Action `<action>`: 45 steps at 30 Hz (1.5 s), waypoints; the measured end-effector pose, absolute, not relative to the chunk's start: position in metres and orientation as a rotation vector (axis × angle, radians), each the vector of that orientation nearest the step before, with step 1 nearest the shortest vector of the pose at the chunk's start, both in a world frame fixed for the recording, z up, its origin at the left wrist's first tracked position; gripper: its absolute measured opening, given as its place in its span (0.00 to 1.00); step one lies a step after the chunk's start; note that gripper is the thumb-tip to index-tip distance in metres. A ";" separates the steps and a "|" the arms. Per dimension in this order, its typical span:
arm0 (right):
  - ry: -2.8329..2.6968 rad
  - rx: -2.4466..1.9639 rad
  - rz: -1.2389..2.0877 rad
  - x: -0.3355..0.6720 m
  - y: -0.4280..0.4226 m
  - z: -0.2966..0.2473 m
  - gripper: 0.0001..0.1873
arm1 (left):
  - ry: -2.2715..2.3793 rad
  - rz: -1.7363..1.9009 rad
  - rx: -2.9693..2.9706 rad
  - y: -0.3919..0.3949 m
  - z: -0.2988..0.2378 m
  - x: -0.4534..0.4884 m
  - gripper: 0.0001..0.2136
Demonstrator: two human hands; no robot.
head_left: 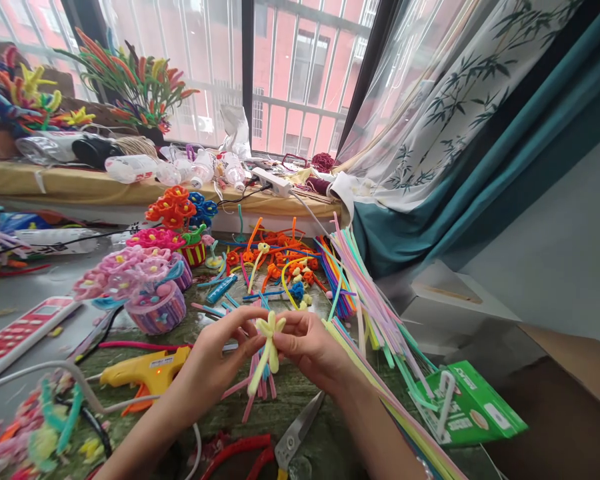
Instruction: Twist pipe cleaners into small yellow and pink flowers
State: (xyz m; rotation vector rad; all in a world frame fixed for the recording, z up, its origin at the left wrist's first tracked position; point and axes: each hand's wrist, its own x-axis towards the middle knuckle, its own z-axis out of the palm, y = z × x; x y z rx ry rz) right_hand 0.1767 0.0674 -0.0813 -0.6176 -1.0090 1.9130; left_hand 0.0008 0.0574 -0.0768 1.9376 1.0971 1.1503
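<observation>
Both of my hands meet over the middle of the craft table, pinching a pale yellow pipe-cleaner flower [269, 333] with looped petals and a dangling stem. My left hand [219, 360] grips it from the left with closed fingers. My right hand [311, 348] pinches it from the right. Pink pipe cleaners [257, 387] lie just under the flower.
A yellow glue gun [147, 375] lies left of my hands, scissors [296, 433] below them. A fan of coloured pipe cleaners [365, 300] spreads to the right, beside a green box [473, 407]. Finished flower pots [155, 293] and a white power strip [20, 333] sit left.
</observation>
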 end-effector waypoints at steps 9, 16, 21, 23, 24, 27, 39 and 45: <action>-1.039 -0.687 1.767 0.176 0.066 -0.079 0.15 | 1.155 1.195 2.127 0.055 -0.073 0.000 0.07; -1.002 -0.720 1.625 0.172 0.067 -0.081 0.11 | 1.181 1.272 2.212 0.057 -0.071 -0.005 0.02; -0.902 -0.725 1.518 0.167 0.069 -0.081 0.11 | 1.130 1.453 2.056 0.056 -0.066 -0.007 0.11; -0.894 -0.735 1.525 0.167 0.069 -0.081 0.12 | 1.031 1.367 1.918 0.055 -0.065 -0.008 0.08; -0.893 -0.739 1.530 0.166 0.069 -0.081 0.13 | 0.990 1.325 1.857 0.054 -0.064 -0.008 0.07; -0.893 -0.733 1.546 0.166 0.068 -0.081 0.13 | 0.862 1.265 1.811 0.053 -0.064 -0.009 0.08; -0.893 -0.708 1.579 0.164 0.068 -0.084 0.10 | 0.756 1.239 2.010 0.058 -0.069 -0.009 0.05; -0.931 -0.773 1.549 0.163 0.066 -0.084 0.11 | 0.832 1.171 1.980 0.056 -0.067 -0.005 0.13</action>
